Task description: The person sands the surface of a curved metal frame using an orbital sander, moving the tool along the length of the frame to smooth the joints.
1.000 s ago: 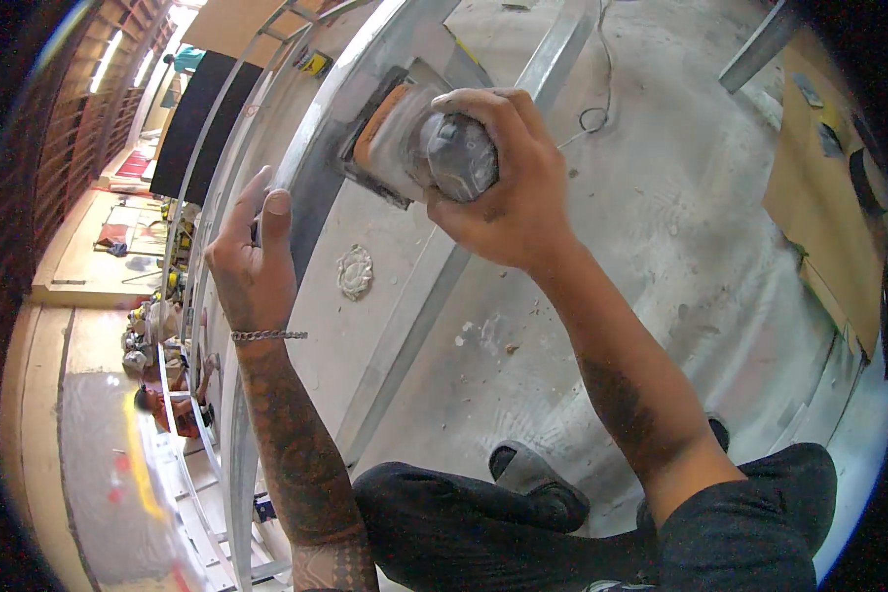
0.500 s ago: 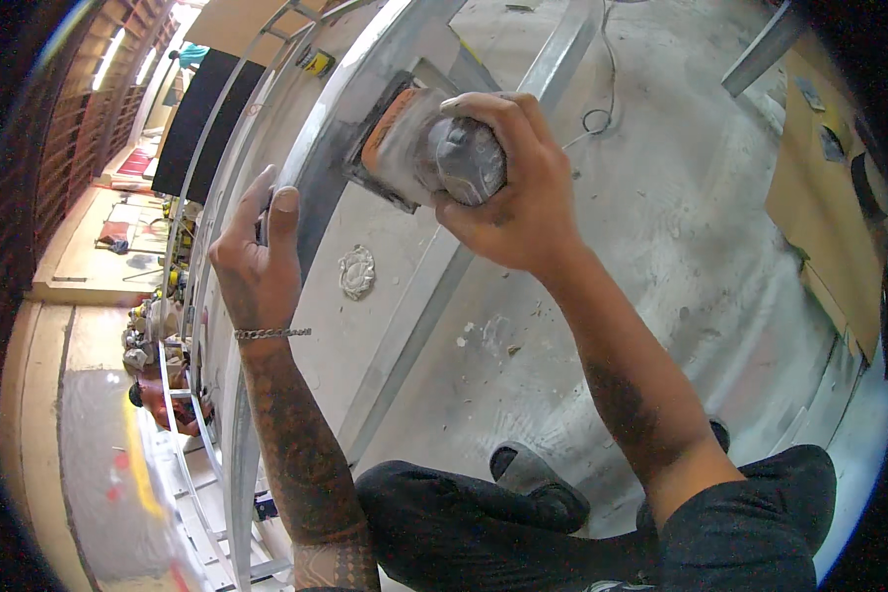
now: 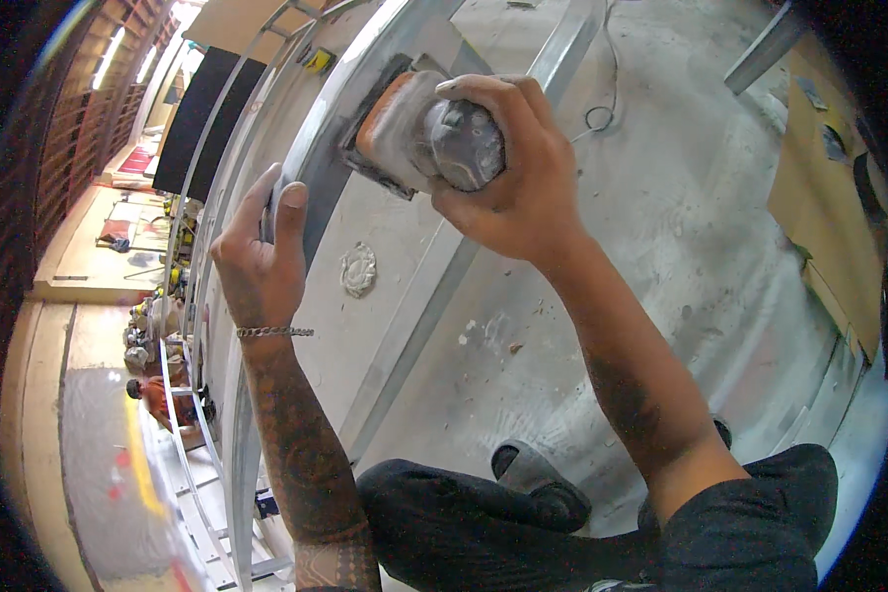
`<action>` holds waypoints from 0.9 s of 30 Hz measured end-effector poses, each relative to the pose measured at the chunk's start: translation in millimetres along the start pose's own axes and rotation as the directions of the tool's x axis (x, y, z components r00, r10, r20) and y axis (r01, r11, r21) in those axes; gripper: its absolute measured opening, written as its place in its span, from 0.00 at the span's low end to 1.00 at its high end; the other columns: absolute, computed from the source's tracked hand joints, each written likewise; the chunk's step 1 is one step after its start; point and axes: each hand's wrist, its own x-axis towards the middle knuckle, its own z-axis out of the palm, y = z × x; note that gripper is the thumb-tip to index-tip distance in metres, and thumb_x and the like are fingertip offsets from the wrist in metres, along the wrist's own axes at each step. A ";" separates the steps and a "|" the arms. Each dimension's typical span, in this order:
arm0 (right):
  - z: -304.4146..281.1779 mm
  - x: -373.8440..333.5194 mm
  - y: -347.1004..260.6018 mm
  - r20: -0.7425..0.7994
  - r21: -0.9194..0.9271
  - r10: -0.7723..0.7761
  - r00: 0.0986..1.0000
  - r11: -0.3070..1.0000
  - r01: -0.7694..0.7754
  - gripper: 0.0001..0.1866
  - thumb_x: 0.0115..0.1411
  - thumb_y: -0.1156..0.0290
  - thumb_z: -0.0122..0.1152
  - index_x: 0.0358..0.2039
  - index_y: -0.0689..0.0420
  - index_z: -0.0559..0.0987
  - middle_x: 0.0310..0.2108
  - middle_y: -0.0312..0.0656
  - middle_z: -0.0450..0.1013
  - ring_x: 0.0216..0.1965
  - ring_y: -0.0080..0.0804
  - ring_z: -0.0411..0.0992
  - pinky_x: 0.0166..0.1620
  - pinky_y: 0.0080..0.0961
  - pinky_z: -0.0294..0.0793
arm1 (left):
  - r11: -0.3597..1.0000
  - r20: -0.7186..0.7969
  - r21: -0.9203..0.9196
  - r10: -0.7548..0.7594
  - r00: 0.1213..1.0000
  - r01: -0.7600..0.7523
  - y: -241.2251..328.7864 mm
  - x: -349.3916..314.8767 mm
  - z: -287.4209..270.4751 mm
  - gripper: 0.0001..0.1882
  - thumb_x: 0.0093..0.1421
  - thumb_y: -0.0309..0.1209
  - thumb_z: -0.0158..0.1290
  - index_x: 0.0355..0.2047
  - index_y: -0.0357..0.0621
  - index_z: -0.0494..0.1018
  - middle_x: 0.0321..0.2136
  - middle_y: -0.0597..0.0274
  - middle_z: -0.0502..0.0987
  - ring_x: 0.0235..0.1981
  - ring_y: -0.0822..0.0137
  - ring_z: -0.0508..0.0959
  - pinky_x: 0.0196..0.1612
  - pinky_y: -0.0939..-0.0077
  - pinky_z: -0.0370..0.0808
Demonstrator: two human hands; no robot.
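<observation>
A dusty orange and grey electric sander [image 3: 405, 123] sits in my right hand [image 3: 528, 173], whose fingers wrap round its rounded grey top. Its flat black pad lies against the side of a curved grey metal frame [image 3: 340, 163]. Lower along the same frame, my left hand [image 3: 261, 261] grips the edge, thumb on the near face and fingers over the far side. Part of the left fingers is hidden by the frame. A chain bracelet [image 3: 274, 333] circles my left wrist.
Square metal bars [image 3: 409, 326] run from the frame across the dusty floor [image 3: 523, 306]. A thin cable [image 3: 612, 79] loops at the top. Cardboard [image 3: 829, 197] lies to the right. At far left, a person in red [image 3: 158, 403] is near more metal framework. My sandalled foot [image 3: 533, 483] is below.
My right hand and the sander have shifted slightly upward along the frame. The left hand keeps its hold at nearly the same spot. In the background, the person in red has moved a little.
</observation>
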 end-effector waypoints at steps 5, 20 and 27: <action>2.0 -5.7 -9.8 0.080 0.011 0.032 0.996 0.999 -0.033 0.36 0.36 0.68 0.74 0.52 0.43 0.76 0.48 0.44 0.73 0.47 0.52 0.77 0.46 0.45 0.80 | 0.999 0.007 0.022 0.023 1.000 -0.023 -4.7 0.7 1.4 0.37 0.65 0.60 0.56 0.54 0.35 0.80 0.45 0.38 0.84 0.51 0.48 0.84 0.56 0.58 0.75; 0.6 2.9 -15.3 0.100 -0.003 -0.001 0.995 1.000 0.001 0.37 0.35 0.69 0.73 0.52 0.42 0.77 0.47 0.42 0.73 0.45 0.52 0.78 0.45 0.46 0.81 | 0.998 -0.007 0.053 0.031 0.999 -0.031 -4.0 -1.4 1.9 0.35 0.64 0.59 0.57 0.53 0.36 0.80 0.42 0.40 0.84 0.48 0.49 0.85 0.53 0.58 0.77; 0.7 15.3 -2.2 -0.004 -0.033 -0.020 1.000 0.999 0.020 0.36 0.36 0.67 0.73 0.52 0.42 0.76 0.46 0.40 0.74 0.44 0.49 0.78 0.44 0.45 0.82 | 0.996 -0.006 0.062 0.063 0.998 -0.063 -0.4 2.0 3.1 0.35 0.65 0.58 0.58 0.53 0.35 0.80 0.40 0.41 0.85 0.44 0.50 0.86 0.50 0.59 0.78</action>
